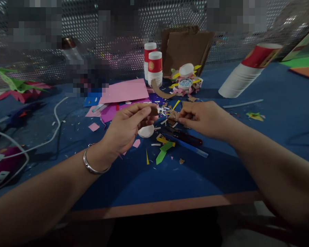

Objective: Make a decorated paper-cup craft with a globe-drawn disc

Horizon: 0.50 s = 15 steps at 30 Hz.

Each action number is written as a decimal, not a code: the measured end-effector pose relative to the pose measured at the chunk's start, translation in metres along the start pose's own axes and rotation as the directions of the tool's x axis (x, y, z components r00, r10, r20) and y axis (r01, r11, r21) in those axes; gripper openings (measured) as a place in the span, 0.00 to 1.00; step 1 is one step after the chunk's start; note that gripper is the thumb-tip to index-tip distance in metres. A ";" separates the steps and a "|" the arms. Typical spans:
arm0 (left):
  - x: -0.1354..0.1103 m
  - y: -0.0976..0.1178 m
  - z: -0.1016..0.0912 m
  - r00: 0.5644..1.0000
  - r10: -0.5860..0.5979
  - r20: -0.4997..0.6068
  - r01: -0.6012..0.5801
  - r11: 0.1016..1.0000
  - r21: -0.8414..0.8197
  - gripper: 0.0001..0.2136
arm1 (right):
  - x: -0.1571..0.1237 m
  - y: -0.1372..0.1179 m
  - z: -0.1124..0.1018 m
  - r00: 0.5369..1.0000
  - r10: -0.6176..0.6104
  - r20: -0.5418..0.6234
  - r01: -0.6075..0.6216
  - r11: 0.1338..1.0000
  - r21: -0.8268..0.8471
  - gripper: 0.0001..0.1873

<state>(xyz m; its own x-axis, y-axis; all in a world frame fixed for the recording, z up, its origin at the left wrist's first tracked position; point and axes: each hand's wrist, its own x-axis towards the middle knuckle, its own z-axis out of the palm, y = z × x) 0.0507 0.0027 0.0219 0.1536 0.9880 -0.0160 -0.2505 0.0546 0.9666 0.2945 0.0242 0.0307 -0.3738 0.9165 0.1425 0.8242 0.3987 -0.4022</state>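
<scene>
Over the middle of the table my left hand (126, 125) pinches a small piece of brown cardboard (153, 110) between thumb and fingers. A white paper disc or cup base (146, 131) lies just under it. My right hand (204, 116) is closed, fingertips pressed together beside some torn brown cardboard scraps (173, 117); what they grip is hidden. Between the hands lie thin white paper strips (164, 110). Below them are a dark-handled tool (187, 136), a blue translucent stick (193, 148) and a green paper arrow shape (165, 151).
Stacked red-and-white paper cups (155, 68) stand at the back, near a decorated paper craft (186, 80) and a cardboard sheet (186, 51). Another cup stack (247, 73) leans at right. Pink paper (126, 90) and a white cable (57, 116) lie left.
</scene>
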 end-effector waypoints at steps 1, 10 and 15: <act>0.001 0.000 -0.001 1.000 -0.005 0.004 0.005 1.000 -0.022 0.03 | 0.000 -0.001 0.000 1.000 -0.002 -0.015 0.001 1.000 -0.006 0.06; 0.017 0.009 -0.034 0.965 0.190 0.180 -0.261 0.756 0.601 0.10 | -0.004 -0.008 -0.002 0.999 -0.003 -0.050 0.003 1.000 -0.003 0.10; 0.015 0.006 -0.031 0.957 0.152 0.247 -0.287 0.632 0.720 0.11 | -0.005 -0.013 -0.003 0.998 -0.035 -0.045 0.034 0.999 -0.022 0.09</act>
<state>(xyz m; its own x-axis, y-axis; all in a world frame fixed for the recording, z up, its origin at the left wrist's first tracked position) 0.0215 0.0223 0.0192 0.3453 0.9180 0.1952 0.4859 -0.3528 0.7997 0.2866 0.0142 0.0380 -0.3829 0.9025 0.1972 0.8200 0.4303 -0.3774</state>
